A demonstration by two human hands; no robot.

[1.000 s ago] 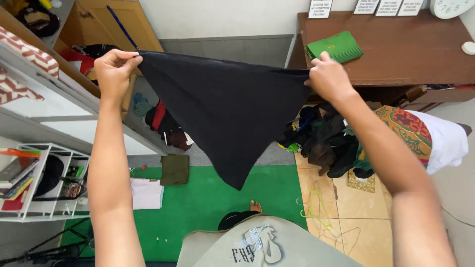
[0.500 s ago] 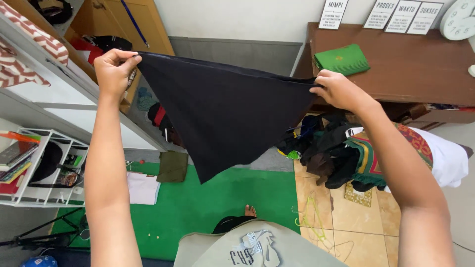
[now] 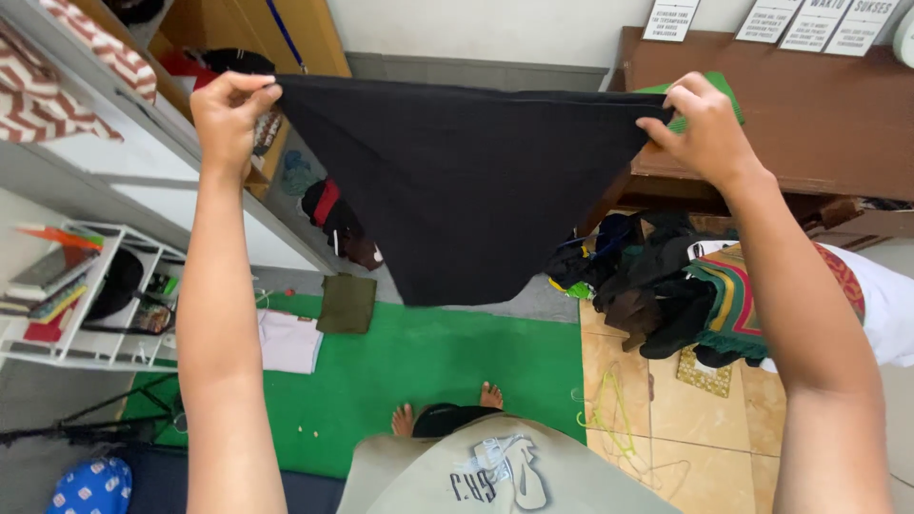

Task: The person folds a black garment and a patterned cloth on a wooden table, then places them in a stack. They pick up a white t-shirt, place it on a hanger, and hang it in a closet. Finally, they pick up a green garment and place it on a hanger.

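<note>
I hold a black cloth [image 3: 466, 181] stretched out in front of me at chest height. My left hand [image 3: 231, 116] pinches its upper left corner. My right hand [image 3: 706, 131] pinches the upper right corner, in front of a brown wooden desk [image 3: 809, 105]. The cloth hangs down in a blunt triangle, its lowest edge above the green mat [image 3: 419, 381]. A folded green cloth on the desk is mostly hidden behind my right hand.
A heap of dark and patterned clothes [image 3: 666, 286] lies on the floor under the desk. A white rack with books [image 3: 76, 305] stands at left. An olive folded cloth [image 3: 346, 303] and a white one [image 3: 286, 343] lie on the mat. Wire hangers [image 3: 609, 419] rest on the tiles.
Both hands rose and my right hand moved further right, pulling the cloth's top edge taut and level. The hanging point became shorter and blunter.
</note>
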